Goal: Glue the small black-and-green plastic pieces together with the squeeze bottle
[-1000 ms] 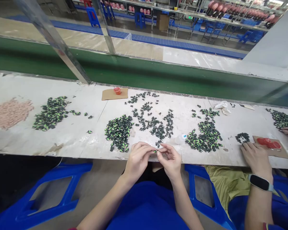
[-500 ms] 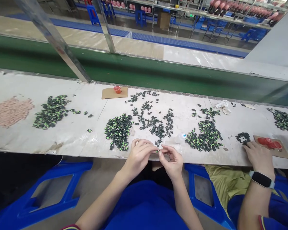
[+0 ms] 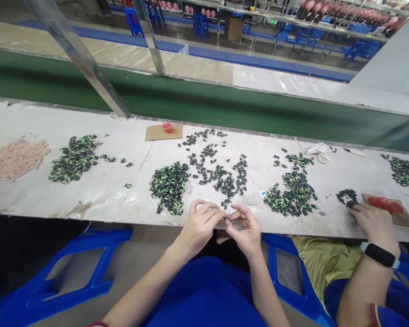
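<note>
Two hands (image 3: 225, 225); one small piece (image 3: 226, 219)

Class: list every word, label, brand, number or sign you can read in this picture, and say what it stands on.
None can be read. The smartwatch on the co-worker's wrist shows a dark, blank face; the cardboard pieces and the small black-and-green parts carry no legible print; anything on the far shelves is too blurred.

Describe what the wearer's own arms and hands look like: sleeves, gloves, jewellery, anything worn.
Both forearms are bare, with no sleeves in view. The left hand and right hand wear no gloves, and no rings or watch show. A thin dark red band sits high on the left arm at the picture's bottom edge. The lap below is blue cloth.
</note>
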Demonstrator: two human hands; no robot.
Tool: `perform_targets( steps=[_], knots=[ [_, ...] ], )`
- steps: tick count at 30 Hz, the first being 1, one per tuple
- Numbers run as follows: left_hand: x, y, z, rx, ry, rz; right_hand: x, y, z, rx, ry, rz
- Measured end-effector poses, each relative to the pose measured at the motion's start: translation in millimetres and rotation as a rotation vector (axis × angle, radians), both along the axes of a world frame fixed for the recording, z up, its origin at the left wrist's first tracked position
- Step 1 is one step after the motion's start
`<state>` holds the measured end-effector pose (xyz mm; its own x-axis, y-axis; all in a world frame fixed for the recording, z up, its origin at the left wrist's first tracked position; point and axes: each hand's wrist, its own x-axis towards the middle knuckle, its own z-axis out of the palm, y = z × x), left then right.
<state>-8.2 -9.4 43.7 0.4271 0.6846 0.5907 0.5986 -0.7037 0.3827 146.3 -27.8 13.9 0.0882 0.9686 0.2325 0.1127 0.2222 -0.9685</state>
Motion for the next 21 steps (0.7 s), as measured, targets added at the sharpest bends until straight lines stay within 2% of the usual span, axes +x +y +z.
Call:
perform_targets(
  steps=[5,8,10,12,15,17,19,21],
  knots=[
    [3.2,-7.6,-4.6,0.004,0.049,-0.039,5.3,-0.5,-2.7,0.009,-0.099,0.027],
    [4.7,-5.8,-11.1,-0.129,0.065,-0.106,13.5,-4.9,-4.6,0.066,-0.216,0.034],
    [1.3,3.8,-15.4,-0.218,0.115,-0.108,23.1,-9.0,-5.9,0.108,-0.276,-0.016],
    [-8.0,20.5,-18.4,-0.235,0.162,-0.017,36.9,-12.1,-6.7,0.151,-0.332,-0.141],
    [-29.7,51.4,-20.2,-0.166,0.193,0.198,62.8,-10.5,-6.7,0.206,-0.441,-0.454],
    [-43.5,69.0,-21.0,-0.144,0.219,0.277,78.5,-3.9,-6.4,0.199,-0.491,-0.62],
    [-53.1,81.3,-22.7,-0.141,0.26,0.295,89.2,6.4,-6.6,0.187,-0.518,-0.689],
    [-58.1,89.0,-25.2,-0.153,0.291,0.292,93.8,18.1,-7.4,0.184,-0.542,-0.697]
  ],
)
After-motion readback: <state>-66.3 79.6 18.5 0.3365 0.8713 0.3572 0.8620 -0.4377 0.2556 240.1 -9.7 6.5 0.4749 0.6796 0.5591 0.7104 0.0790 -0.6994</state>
